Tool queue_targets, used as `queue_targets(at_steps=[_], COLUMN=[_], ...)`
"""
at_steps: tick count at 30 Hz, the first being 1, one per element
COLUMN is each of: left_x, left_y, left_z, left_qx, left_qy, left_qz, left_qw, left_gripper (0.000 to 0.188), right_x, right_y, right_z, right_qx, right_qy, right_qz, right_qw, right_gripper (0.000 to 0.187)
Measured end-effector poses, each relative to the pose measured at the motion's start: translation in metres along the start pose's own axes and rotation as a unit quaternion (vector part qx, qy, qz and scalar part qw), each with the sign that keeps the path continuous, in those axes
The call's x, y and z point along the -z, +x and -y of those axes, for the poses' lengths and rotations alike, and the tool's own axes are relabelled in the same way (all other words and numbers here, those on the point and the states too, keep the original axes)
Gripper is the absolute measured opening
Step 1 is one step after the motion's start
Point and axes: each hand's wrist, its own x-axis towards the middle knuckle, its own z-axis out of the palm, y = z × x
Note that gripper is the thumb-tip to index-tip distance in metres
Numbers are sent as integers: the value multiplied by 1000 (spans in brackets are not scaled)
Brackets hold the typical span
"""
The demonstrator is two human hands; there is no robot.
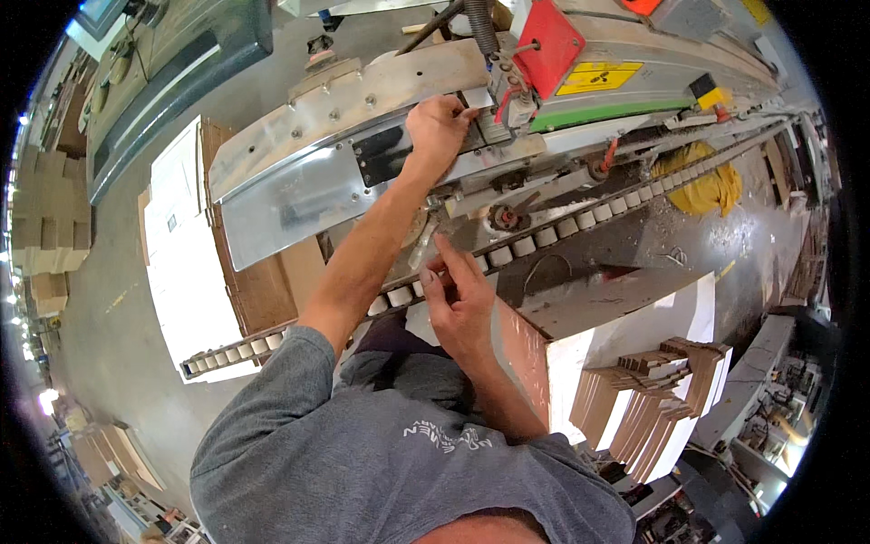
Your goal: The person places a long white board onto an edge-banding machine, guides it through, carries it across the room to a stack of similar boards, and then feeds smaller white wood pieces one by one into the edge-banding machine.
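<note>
My left hand (pixel 439 134) reaches over the edging machine's metal bed (pixel 290 201), its fingers curled together at a dark plate (pixel 384 152). Beside its fingertips lies a small pale flat piece (pixel 478 98); whether the fingers grip it, I cannot make out. Closer to my body, my right hand (pixel 462 306) is held just past the roller rail (pixel 546 237), thumb and fingers bent toward each other. A pale, partly see-through shape (pixel 423 247) shows at those fingertips; whether it is held or part of the machine is unclear.
A red guard plate (pixel 550 47) and the machine's green-striped housing (pixel 625 111) stand at the right. White-faced panels (pixel 177 245) rest at the left. Stacked boards (pixel 648 403) sit on a white surface at the lower right. A yellow cloth or bag (pixel 702 181) lies beyond the rail.
</note>
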Motion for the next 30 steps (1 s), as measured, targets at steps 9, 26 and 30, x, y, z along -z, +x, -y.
queue_targets(at_steps=[9, 26, 30], left_x=[109, 104, 101], left_y=[-51, -230, -231], left_z=[-12, -20, -30], left_qx=[-166, -184, -139], left_qy=[-9, -291, -285], left_qz=[-65, 340, 406], left_qw=[984, 875, 857], left_gripper=[18, 15, 14], right_x=[31, 205, 267], right_y=[-37, -230, -274], right_z=[13, 68, 92], right_qx=[0, -97, -196], right_qy=[-68, -566, -583], right_qz=[-48, -454, -432], right_qw=[997, 681, 660], right_gripper=[39, 40, 60])
